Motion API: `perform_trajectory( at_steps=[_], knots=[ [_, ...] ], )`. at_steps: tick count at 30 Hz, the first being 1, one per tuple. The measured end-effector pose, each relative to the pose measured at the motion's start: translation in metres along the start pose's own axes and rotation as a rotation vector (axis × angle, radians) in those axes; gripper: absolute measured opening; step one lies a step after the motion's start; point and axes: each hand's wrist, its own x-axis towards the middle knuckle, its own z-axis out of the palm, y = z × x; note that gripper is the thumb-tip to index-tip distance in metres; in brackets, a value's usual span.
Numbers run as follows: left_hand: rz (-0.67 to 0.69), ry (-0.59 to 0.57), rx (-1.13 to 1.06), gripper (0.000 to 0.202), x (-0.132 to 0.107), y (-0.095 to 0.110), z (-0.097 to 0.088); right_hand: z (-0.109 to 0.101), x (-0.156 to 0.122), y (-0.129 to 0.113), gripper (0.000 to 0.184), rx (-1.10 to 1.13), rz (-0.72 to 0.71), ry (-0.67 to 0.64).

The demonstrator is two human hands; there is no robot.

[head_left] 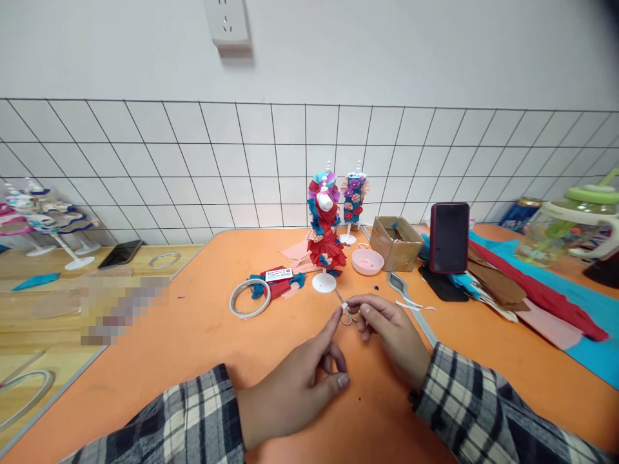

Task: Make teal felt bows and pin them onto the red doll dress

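A tiny white piece, which looks like tape (345, 305), sits at the tip of my left index finger. My left hand (302, 386) has that finger stretched out, with the thumb apart and the other fingers loosely bent. Meeting it from the right, my right hand (391, 328) has its index fingertip at the white piece and its other fingers curled. Small scissors (347, 319) show just beneath the fingertips, partly hidden. Behind them stands a doll-sized dress form on a white base (324, 282), dressed in a ruffled red crepe-paper dress (327, 248).
A tape roll (250, 298) and paper scraps (278, 283) lie left; a pink bowl (367, 261), cardboard box (396, 243) and second dress form (354, 200) stand behind. At right are grey tweezers (399, 283), an upright phone (449, 238), coloured paper (536, 283) and a jug (556, 232).
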Motion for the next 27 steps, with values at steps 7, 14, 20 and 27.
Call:
perform_trajectory(
  at_steps=[7,14,20,27],
  knots=[
    [-0.005,-0.059,-0.399,0.081,0.001,-0.011,-0.004,-0.006,0.006,0.004,0.039,-0.103,-0.098,-0.003],
    [-0.041,-0.128,-0.747,0.076,0.003,-0.001,-0.010,-0.004,0.008,0.010,0.038,0.109,0.092,-0.052],
    [-0.072,-0.145,-0.974,0.066,0.004,0.003,-0.014,-0.007,0.009,0.011,0.031,0.101,0.204,-0.134],
    [-0.121,-0.198,-1.040,0.068,0.003,0.000,-0.013,-0.006,0.004,0.003,0.015,0.152,0.010,-0.219]
  ],
)
